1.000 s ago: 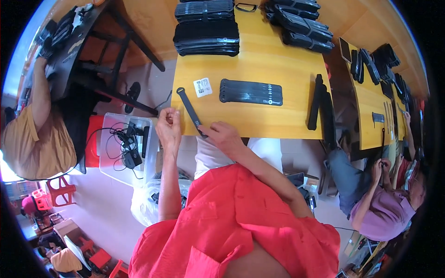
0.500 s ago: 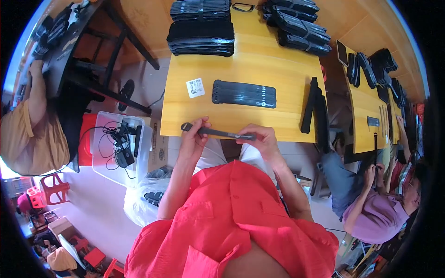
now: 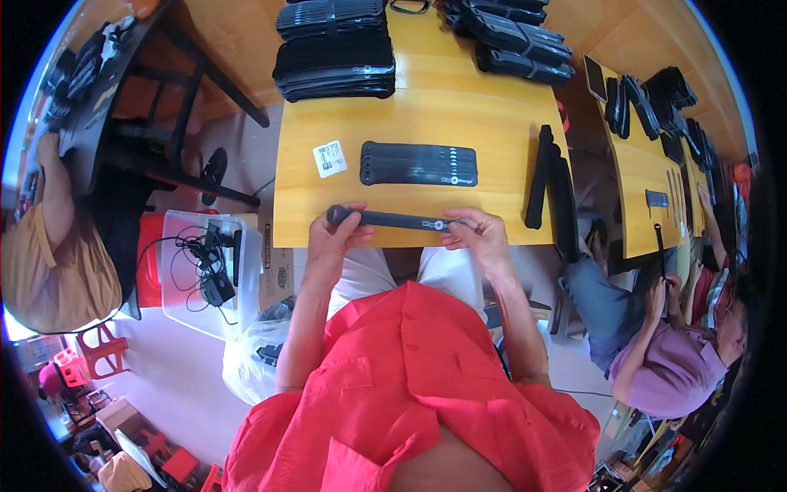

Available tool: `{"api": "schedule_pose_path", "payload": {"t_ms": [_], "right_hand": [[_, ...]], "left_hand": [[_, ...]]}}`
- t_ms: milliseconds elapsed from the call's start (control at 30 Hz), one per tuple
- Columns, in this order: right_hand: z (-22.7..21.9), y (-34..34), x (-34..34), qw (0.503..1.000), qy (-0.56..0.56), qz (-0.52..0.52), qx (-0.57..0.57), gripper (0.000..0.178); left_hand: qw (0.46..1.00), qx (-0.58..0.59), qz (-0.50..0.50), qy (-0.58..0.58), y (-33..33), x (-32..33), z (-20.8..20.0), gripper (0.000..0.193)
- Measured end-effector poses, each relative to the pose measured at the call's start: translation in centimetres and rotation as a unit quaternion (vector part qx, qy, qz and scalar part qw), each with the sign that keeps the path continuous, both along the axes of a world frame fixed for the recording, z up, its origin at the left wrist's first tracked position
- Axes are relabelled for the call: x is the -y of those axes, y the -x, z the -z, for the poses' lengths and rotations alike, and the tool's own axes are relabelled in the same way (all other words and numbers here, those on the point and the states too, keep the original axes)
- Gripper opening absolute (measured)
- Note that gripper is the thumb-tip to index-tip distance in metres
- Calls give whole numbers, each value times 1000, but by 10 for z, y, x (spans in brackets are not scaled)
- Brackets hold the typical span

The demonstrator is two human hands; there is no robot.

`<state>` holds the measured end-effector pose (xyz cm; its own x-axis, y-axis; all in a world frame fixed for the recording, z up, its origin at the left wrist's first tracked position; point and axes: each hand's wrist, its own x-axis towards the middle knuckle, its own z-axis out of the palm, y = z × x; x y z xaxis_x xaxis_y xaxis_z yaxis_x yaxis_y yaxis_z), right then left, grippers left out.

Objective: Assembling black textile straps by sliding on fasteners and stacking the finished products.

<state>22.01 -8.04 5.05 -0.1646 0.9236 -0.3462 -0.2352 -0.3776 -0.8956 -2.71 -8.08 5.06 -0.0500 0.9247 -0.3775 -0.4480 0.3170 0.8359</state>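
Single black strap point(image 3: 402, 220) is held out straight, roughly level, above the near edge of the tabletop point(image 3: 502, 119). Left hand point(image 3: 330, 246) pinches it close to the end with the slot; right hand point(image 3: 484, 242) pinches the other end, by the pale printed mark. Both hands narrow on the strap, nothing else in them.

Step in hand looks like handling one strap, printed face up, spread between both hands. From this hold, next move calls for steady pinches at both ends and no twist; any setting down needs both hands loosening together.

Just beyond the strap: flat row of overlapping black straps point(image 3: 418, 164), apart from it. Left of the row, white label point(image 3: 330, 159). Right edge has long black strips point(image 3: 539, 176). Far side: black stack point(image 3: 334, 70) on the left, tied black bundles point(image 3: 525, 53) on the right. Off right, co-worker in purple top point(image 3: 676, 369).
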Motion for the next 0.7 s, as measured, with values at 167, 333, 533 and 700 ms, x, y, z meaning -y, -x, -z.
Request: {"api": "schedule_pose_path", "payload": {"t_ms": [167, 333, 533, 700], "right_hand": [[12, -18, -8, 988, -30, 32, 148, 12], [21, -30, -23, 990, -37, 92, 95, 9], [28, -34, -36, 982, -48, 151, 107, 6], [41, -32, -44, 970, -83, 172, 148, 6]], "left_hand": [[995, -58, 68, 36, 7, -14, 4, 15], [993, -107, 50, -9, -4, -38, 2, 11], [971, -226, 47, -61, -10, -61, 16, 9], [962, -263, 24, -73, -10, -64, 33, 10]]}}
